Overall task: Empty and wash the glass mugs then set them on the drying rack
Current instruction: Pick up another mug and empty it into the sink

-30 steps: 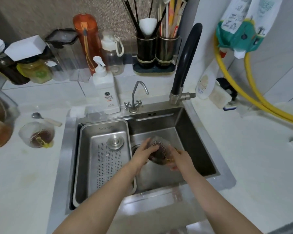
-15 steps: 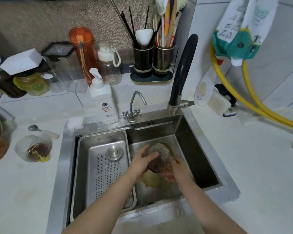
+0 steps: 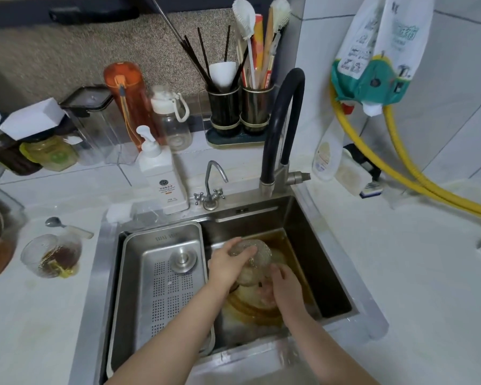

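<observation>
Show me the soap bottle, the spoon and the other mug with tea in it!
soap bottle (image 3: 165, 177): head view, on its white body.
spoon (image 3: 53, 222): head view, on its metal bowl.
mug (image 3: 52, 255): head view, on its glass side.

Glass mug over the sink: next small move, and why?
Probably right the glass mug and bring it under the black faucet to rinse. The left hand holds it tipped with its base up, the right hand sits at its mouth, and brown liquid already lies in the sink, so emptying looks done. No water is visibly running.
</observation>
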A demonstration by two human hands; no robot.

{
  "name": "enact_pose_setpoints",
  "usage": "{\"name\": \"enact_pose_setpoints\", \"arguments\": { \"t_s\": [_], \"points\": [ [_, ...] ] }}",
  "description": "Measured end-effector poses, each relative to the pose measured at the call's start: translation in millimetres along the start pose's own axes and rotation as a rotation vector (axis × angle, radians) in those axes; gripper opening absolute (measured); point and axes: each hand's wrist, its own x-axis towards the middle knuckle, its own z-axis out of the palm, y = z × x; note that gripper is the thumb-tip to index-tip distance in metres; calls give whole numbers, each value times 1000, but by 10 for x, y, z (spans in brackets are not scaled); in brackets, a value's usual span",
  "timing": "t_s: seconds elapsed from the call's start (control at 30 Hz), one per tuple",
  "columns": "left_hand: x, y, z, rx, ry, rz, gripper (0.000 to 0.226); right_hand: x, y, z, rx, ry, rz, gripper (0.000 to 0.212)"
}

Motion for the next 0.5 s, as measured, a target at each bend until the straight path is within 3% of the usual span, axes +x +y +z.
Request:
{"name": "enact_pose_setpoints", "arguments": {
  "t_s": [0.17, 0.5],
  "points": [
    [-9, 61, 84, 24, 39, 3, 69, 15, 16, 69, 20, -19, -77, 47],
    [-30, 225, 160, 312, 100, 1, 70, 117, 111, 67, 254, -108, -5, 50]
  ]
}}
